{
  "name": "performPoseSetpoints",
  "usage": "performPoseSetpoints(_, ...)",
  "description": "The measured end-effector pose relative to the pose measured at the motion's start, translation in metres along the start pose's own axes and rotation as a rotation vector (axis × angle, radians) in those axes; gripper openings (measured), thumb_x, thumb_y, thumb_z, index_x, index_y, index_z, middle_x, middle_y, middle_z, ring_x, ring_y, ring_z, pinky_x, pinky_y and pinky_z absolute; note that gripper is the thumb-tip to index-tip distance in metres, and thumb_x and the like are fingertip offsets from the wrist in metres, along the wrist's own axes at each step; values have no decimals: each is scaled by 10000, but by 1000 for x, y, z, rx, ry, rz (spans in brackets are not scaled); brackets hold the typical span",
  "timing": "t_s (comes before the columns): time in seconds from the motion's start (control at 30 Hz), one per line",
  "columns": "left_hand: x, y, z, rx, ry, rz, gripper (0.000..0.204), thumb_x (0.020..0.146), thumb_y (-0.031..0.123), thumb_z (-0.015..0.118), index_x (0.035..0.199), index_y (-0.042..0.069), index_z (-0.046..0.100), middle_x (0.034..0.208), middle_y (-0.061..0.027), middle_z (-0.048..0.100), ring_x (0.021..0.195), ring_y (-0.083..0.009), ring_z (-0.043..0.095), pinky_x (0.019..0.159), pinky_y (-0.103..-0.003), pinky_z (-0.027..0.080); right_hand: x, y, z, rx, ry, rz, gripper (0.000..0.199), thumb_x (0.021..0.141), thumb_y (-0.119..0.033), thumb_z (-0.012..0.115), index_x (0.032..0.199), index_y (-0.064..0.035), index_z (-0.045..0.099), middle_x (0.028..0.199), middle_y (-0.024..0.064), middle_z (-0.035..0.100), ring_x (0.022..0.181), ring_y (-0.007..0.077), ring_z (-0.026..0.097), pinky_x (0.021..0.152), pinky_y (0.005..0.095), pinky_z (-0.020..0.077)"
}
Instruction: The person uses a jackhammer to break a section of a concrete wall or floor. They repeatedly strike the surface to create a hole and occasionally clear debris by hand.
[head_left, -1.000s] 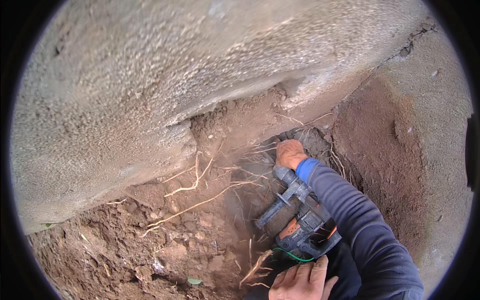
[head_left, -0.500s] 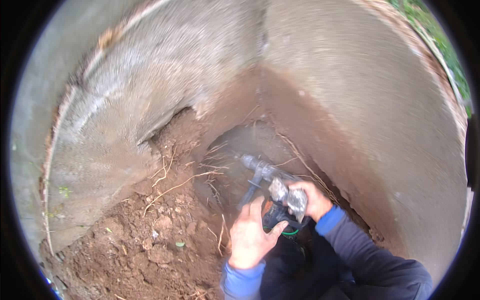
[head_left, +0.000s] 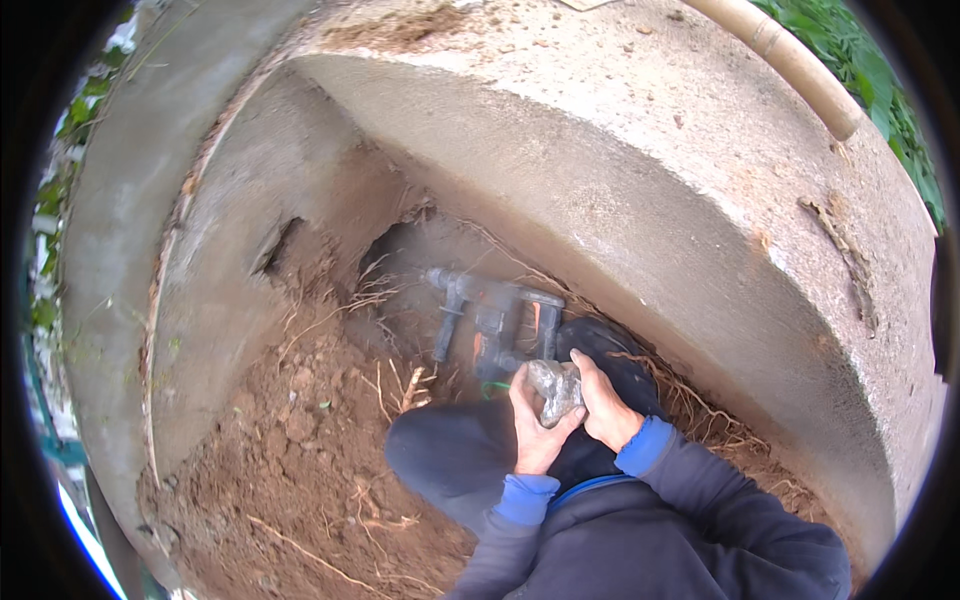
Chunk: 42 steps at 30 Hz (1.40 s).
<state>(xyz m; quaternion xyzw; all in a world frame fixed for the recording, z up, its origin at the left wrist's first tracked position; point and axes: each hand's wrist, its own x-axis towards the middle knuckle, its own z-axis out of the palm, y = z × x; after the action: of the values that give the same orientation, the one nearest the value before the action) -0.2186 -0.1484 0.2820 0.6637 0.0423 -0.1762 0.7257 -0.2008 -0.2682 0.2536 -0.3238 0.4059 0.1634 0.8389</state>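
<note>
Above my lap, my left hand [head_left: 535,438] and my right hand [head_left: 608,408] are closed around grey chunks of stone [head_left: 556,388]. Pressed together between my fingers, the chunks look pale and rough, and I cannot tell if they are one piece or two. Just beyond them lies a dusty rotary hammer drill [head_left: 492,318] with black and orange parts, its nose pointing left to a dark hollow. Its side handle [head_left: 446,335] sticks toward me. Neither hand touches the drill.
Bare concrete walls [head_left: 560,190] meet in a corner around the pit. Loose brown soil [head_left: 270,460] with thin roots [head_left: 370,290] heaps up on the left. On the ledge above lies a tan pipe [head_left: 790,65]; green leaves show behind it. My bent knee [head_left: 440,445] is beside the drill.
The stone chunks, earlier in my right hand above the drill, are now between both hands nearer my body. My left hand has come from beside the drill to the stone. The view has shifted.
</note>
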Motion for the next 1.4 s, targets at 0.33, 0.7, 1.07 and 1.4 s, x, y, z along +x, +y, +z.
performPoseSetpoints(0.33, -6, -46, -9, -748, -72, -128, 971, 826, 58, 788, 1602, 160, 213, 1457, -89, 429, 1376, -231, 426, 1108, -383, 399, -3, -19, -30, -1517, -68, -676, 533, 1046, -411, 399, 1147, 19, 699, 1133, 261, 677, 1131, 434, 557, 995, 488, 427)
performPoseSetpoints(0.7, -49, 68, -130, -1293, -73, 309, 636, 859, 139, 720, 1446, 97, 479, 1482, -184, 497, 1338, -369, 521, 1053, -414, 483, -29, -48, -5, -851, -284, -302, 459, 1034, -431, 533, 1161, -24, 703, 925, 41, 667, 752, 140, 606, 613, 287, 495)
performPoseSetpoints(1.07, -111, 270, -319, -405, 468, 684, 472, 959, 316, 679, 1312, 31, 549, 1221, -161, 655, 1081, -277, 676, 800, -391, 599, -12, 2, -6, -876, -287, -102, 354, 1004, -360, 615, 1114, -33, 697, 859, 56, 677, 662, 156, 612, 538, 289, 481)
performPoseSetpoints(1.4, 18, 98, -117, 1051, 152, 648, 168, 876, 192, 676, 808, 43, 641, 818, -166, 644, 777, -378, 663, 671, -471, 536, -33, -43, -33, -1048, -69, -503, 237, 960, -203, 629, 976, 18, 713, 772, 58, 674, 616, 111, 603, 515, 270, 490)
